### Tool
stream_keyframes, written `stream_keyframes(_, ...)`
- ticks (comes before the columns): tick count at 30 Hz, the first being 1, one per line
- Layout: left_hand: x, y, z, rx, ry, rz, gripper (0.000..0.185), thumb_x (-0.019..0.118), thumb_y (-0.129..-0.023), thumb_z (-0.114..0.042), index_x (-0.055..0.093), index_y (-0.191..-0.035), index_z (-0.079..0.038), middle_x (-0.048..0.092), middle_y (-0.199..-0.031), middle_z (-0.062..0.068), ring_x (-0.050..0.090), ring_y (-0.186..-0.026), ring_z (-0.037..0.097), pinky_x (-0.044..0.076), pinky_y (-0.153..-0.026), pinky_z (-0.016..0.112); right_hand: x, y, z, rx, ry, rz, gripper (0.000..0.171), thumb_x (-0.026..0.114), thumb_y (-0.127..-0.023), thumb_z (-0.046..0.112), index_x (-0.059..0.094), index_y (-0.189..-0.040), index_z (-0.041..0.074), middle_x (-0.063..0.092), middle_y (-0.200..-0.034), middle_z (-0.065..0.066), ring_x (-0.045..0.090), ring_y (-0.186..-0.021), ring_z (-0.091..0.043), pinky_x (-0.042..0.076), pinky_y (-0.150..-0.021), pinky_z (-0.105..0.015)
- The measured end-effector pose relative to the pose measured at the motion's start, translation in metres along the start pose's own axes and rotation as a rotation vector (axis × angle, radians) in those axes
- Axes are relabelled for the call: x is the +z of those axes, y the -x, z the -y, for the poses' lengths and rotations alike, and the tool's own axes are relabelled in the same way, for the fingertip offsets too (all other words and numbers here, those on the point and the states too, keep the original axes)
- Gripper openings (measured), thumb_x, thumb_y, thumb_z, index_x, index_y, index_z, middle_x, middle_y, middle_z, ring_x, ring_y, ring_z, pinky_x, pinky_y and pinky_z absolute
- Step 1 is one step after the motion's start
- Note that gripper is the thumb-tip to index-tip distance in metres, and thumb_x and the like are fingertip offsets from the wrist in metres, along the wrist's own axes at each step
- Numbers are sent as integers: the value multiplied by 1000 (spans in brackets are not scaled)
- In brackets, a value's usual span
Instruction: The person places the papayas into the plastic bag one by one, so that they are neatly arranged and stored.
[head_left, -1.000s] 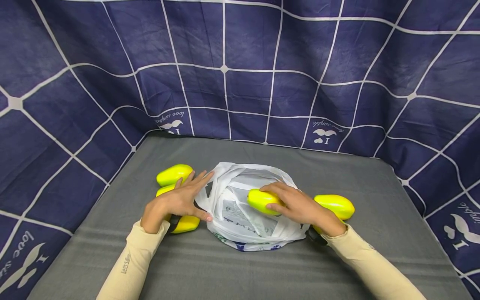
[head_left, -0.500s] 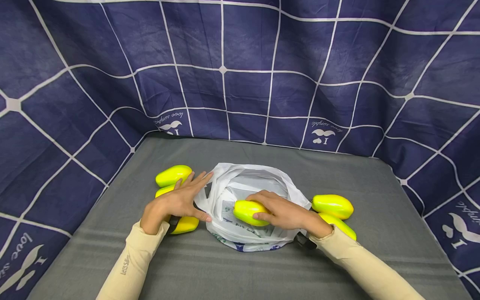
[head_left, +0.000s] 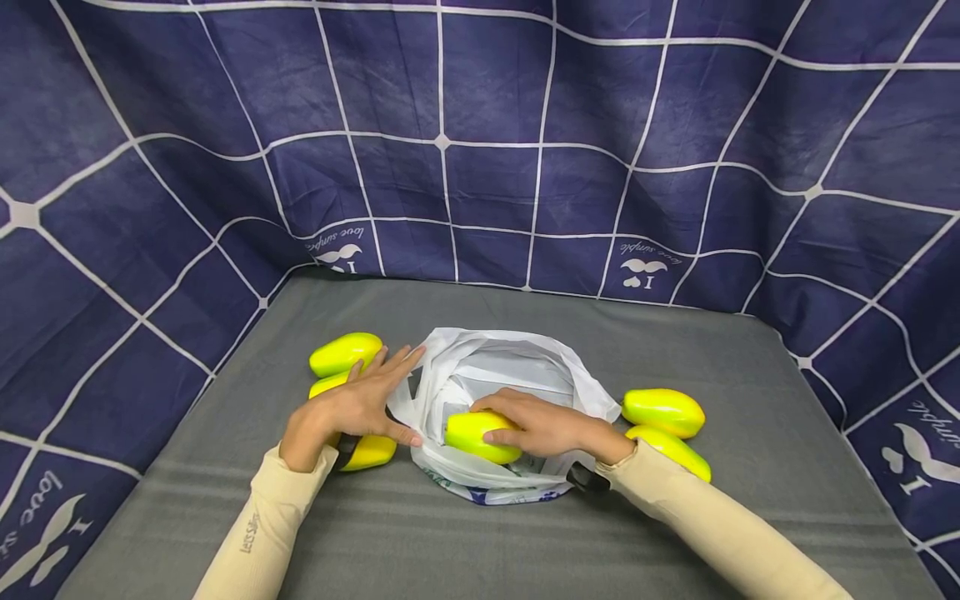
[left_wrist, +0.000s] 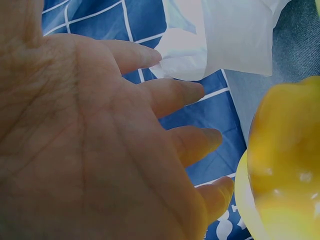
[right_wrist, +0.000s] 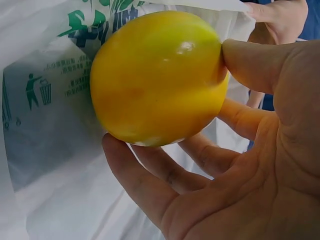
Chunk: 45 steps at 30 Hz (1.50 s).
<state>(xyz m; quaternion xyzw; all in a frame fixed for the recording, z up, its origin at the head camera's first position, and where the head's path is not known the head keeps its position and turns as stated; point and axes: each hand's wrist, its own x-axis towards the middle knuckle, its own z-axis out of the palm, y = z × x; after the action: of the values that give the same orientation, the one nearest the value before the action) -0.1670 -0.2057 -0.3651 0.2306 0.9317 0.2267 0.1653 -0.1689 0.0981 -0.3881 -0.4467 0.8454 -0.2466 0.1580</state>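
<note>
A white plastic bag [head_left: 442, 358] lies with its mouth open on the grey cloth. Over its opening, my right hand [head_left: 543, 421] grips a yellow-green papaya [head_left: 476, 437], thumb on the near side. In the right wrist view the thumb and fingers surround the papaya [right_wrist: 160, 80], and green print shows on the bag behind it. My left hand [head_left: 356, 408] is spread at the bag's left edge, thumb and fingertips right at the plastic. Beneath and beside that hand lie papayas, one at the back [head_left: 345, 355] and one in front [head_left: 371, 452], with another partly hidden by the hand.
Right of the bag lie two more papayas, a farther one [head_left: 663, 412] and a nearer one [head_left: 671, 450] beside the right forearm. A navy curtain [head_left: 487, 183] with white grid lines rises behind and at both sides of the grey surface [head_left: 480, 550].
My right hand has carried the papaya left and toward the front, lower over the bag's mouth. The two papayas on the right have come into fuller view. My left hand stays put.
</note>
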Motion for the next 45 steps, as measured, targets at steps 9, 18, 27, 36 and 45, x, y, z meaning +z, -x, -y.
stream_keyframes(9, 0, -1, 0, -3, -6, 4, 128, 86, -71, -54, 6, -163, -15, 8, -166, 25, -3, -150, 54, 1, -114, 76, 3, -9, 2, 30, -92, 74, 45, 48, -106, 25, 47, -145, 3, 57, -139, -11, 54, -126, -22, 42, -110, -41)
stream_keyframes(18, 0, -1, -1, -6, -3, 5, 128, 86, -71, -55, 6, -163, -15, 8, -166, 25, -2, -150, 54, 1, -113, 76, 6, -10, 2, 44, -143, 108, 46, 44, -108, 29, 47, -147, 5, 55, -144, -11, 52, -132, -25, 41, -112, -42)
stream_keyframes(27, 1, -1, -1, -14, 1, 6, 127, 86, -71, -55, 6, -163, -16, 8, -166, 24, -3, -150, 54, 0, -114, 75, 4, -7, 3, 43, -149, 88, 44, 44, -108, 29, 50, -145, 7, 57, -142, -9, 54, -130, -25, 43, -110, -41)
stream_keyframes(36, 1, 1, -1, -16, 0, 5, 128, 86, -70, -55, 7, -163, -16, 8, -166, 24, -2, -150, 54, 1, -114, 75, -5, 1, -1, 37, -172, 55, 45, 50, -105, 29, 51, -143, 4, 57, -141, -13, 59, -122, -28, 49, -104, -45)
stream_keyframes(45, 1, 0, -1, -13, 2, 6, 127, 86, -71, -55, 6, -163, -16, 8, -167, 24, -3, -150, 54, 0, -114, 75, -25, 18, -6, 62, -230, 7, 47, 58, -102, 30, 51, -143, 8, 54, -145, -13, 61, -121, -31, 54, -97, -37)
